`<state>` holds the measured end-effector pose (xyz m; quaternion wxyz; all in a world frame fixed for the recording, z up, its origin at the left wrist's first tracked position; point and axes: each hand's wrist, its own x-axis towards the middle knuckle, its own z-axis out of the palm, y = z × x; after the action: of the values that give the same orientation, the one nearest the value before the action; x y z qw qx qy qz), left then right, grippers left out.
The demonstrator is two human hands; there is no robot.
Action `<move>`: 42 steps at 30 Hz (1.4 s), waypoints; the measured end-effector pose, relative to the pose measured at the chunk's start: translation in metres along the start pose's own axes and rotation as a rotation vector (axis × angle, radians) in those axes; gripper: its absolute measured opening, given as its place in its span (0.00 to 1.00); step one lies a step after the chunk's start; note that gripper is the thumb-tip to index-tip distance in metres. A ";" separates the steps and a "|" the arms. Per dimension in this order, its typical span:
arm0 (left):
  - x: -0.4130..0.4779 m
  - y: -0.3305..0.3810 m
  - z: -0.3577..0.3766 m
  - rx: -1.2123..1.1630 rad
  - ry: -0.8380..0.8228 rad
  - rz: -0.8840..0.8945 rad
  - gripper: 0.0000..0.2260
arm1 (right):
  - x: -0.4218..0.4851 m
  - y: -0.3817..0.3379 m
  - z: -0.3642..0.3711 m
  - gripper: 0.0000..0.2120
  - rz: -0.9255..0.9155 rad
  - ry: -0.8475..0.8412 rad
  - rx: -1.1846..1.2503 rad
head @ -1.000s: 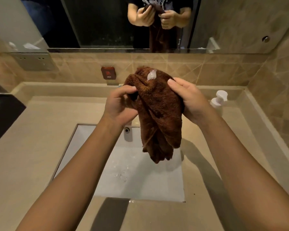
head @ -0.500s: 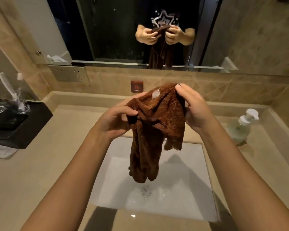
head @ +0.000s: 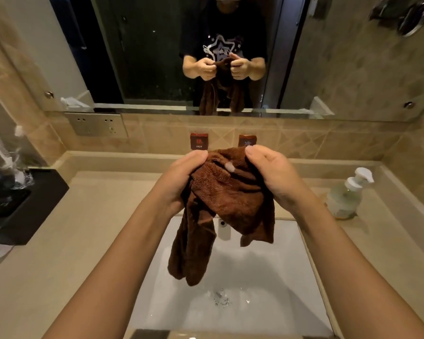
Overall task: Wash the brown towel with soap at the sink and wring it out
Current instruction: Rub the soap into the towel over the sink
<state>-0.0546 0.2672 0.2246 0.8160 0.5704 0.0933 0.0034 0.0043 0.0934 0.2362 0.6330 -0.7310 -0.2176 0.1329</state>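
The sink (head: pixel 274 311) serves as the landmark. To its left on the counter, a black tray (head: pixel 22 211) with a comb and wrapped sundries is seen, well apart from the basin. Above the sink's rear half, the brown towel (head: pixel 225 206) is held bunched, its loose ends hanging down toward the basin without touching it. The left hand (head: pixel 181 182) is closed around the towel's left side, the cloth pinched between thumb and curled fingers. At the top of the bundle, between the two hands, a white dab of soap (head: pixel 230 166) sits on the pile. The right hand (head: pixel 274 177) is clamped on the towel's right side in the same way. To the right of the sink, a pump bottle (head: pixel 345 196) stands on the counter.

The soap is judged not yet worked in. If the folds are shifted carelessly, the dab could be knocked off into the basin and wasted. If rubbing is done too far forward of the sink, drips could be thrown onto the counter. A loosened pinch could let the wet, heavy cloth slide into the basin.
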 end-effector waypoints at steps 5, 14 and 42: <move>0.004 -0.005 0.008 -0.031 0.022 0.076 0.09 | -0.002 0.000 0.022 0.22 0.059 0.059 -0.146; 0.003 -0.007 0.031 -0.026 0.039 -0.075 0.19 | -0.002 -0.003 0.057 0.23 -0.207 0.113 -0.262; 0.007 0.005 0.046 0.199 0.189 0.148 0.19 | 0.006 -0.018 0.049 0.20 -0.162 0.292 -0.659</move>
<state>-0.0397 0.2266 0.2435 0.7407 0.6508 0.1270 0.1080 -0.0160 0.1409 0.2465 0.3964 -0.8873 -0.2133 -0.1003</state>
